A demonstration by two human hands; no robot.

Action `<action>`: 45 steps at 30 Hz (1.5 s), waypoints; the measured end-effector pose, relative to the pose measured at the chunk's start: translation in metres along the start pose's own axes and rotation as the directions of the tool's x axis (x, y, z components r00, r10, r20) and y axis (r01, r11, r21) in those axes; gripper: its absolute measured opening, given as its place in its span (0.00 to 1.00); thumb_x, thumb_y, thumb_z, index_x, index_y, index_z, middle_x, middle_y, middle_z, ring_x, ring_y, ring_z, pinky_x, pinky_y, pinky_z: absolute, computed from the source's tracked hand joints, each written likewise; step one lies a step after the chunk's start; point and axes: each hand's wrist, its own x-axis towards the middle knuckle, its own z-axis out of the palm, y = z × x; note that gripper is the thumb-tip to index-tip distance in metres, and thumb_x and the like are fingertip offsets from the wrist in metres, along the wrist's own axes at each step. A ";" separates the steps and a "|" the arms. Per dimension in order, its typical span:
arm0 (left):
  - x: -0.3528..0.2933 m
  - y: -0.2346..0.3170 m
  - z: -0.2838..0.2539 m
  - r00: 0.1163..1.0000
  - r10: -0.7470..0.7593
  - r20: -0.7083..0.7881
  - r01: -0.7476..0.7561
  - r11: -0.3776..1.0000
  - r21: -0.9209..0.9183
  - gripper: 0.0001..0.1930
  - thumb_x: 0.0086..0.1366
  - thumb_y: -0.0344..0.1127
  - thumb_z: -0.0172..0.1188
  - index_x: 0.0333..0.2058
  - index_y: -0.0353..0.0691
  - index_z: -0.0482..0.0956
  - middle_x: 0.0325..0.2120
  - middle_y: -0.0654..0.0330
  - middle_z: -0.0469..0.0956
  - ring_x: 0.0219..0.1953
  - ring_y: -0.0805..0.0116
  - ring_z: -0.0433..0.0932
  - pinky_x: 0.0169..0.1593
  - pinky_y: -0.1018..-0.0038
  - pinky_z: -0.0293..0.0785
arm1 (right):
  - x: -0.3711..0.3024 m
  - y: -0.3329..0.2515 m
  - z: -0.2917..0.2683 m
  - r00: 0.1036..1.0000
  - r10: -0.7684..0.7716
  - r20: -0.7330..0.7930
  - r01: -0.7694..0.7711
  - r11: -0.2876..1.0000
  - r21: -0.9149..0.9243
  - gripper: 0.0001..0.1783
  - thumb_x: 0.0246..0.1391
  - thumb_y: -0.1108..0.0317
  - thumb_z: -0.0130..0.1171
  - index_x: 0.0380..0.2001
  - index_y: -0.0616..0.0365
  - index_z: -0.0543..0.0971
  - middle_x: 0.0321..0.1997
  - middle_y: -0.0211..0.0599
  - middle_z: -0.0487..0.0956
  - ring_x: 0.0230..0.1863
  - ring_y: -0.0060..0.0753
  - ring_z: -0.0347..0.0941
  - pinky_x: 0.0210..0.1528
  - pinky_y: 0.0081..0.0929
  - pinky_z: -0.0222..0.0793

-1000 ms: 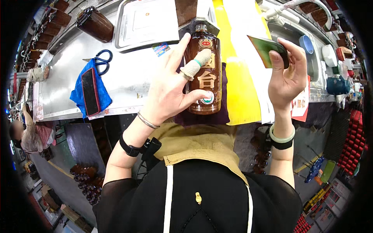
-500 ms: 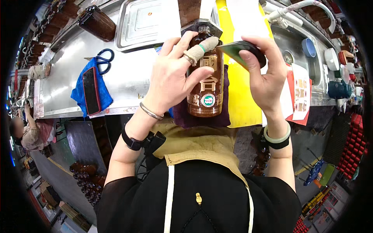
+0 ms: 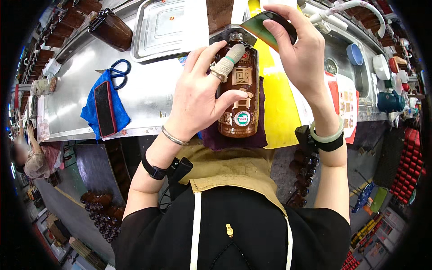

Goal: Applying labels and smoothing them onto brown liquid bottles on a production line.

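A brown glass bottle with gold lettering and a small round green-and-white mark lies on a dark purple cloth, its neck pointing away from me. My left hand holds it from the left side. A knitted finger cover with a green band wraps one finger, which presses on the bottle's upper front; the thumb lies across the lettering. In my right hand, thumb and fingers pinch a flat, dark scraper-like blade with a greenish-orange sheen. It is held above and right of the bottle's neck, apart from the glass.
Blue-handled scissors and a phone on a blue cloth lie left. Behind are a metal tray and a dark brown container. Yellow sheeting, lettered sheets and a sink with a faucet are right.
My right hand has lifted the blade up and away from the bottle's upper front. My left hand stays on the bottle, its covered finger shifted slightly.
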 end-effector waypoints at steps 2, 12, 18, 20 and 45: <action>0.006 0.009 -0.005 0.999 -0.014 0.052 0.012 0.999 0.036 0.38 0.62 0.61 0.65 0.60 0.36 0.79 0.61 0.45 0.72 0.59 0.41 0.72 0.64 0.53 0.70 | -0.002 0.006 -0.004 0.999 -0.026 -0.042 0.027 1.000 0.012 0.12 0.61 0.70 0.67 0.47 0.60 0.84 0.38 0.45 0.85 0.37 0.42 0.82 0.44 0.32 0.76; 0.002 0.008 -0.001 0.999 -0.007 -0.037 0.008 1.000 0.018 0.36 0.56 0.51 0.75 0.60 0.35 0.81 0.61 0.44 0.76 0.60 0.42 0.75 0.63 0.54 0.72 | -0.008 -0.005 -0.002 0.987 0.152 0.056 -0.161 0.966 0.204 0.12 0.62 0.72 0.67 0.48 0.62 0.83 0.39 0.44 0.86 0.39 0.36 0.84 0.44 0.29 0.78; -0.022 -0.010 -0.002 0.991 -0.126 -0.038 0.112 0.959 -0.259 0.28 0.70 0.43 0.63 0.62 0.28 0.76 0.64 0.41 0.75 0.64 0.41 0.74 0.67 0.58 0.69 | 0.004 0.010 0.012 0.964 -0.261 0.057 0.267 0.955 -0.130 0.13 0.55 0.73 0.68 0.45 0.55 0.85 0.36 0.36 0.85 0.37 0.38 0.80 0.42 0.32 0.75; -0.035 -0.014 0.000 0.988 -0.152 -0.033 0.137 0.954 -0.267 0.32 0.76 0.51 0.54 0.64 0.26 0.73 0.65 0.39 0.73 0.65 0.41 0.73 0.69 0.57 0.66 | 0.005 0.005 0.001 0.886 -0.429 0.176 0.461 0.854 -0.242 0.15 0.50 0.72 0.67 0.42 0.45 0.86 0.37 0.24 0.83 0.36 0.33 0.75 0.41 0.31 0.72; -0.086 0.047 0.023 0.937 -0.311 -0.158 0.263 0.927 -0.266 0.44 0.49 0.27 0.79 0.65 0.28 0.70 0.58 0.46 0.78 0.61 0.52 0.78 0.66 0.63 0.72 | -0.072 -0.017 -0.013 0.947 -0.310 0.084 0.319 0.938 -0.138 0.13 0.49 0.74 0.68 0.40 0.47 0.86 0.40 0.25 0.85 0.37 0.33 0.74 0.46 0.33 0.65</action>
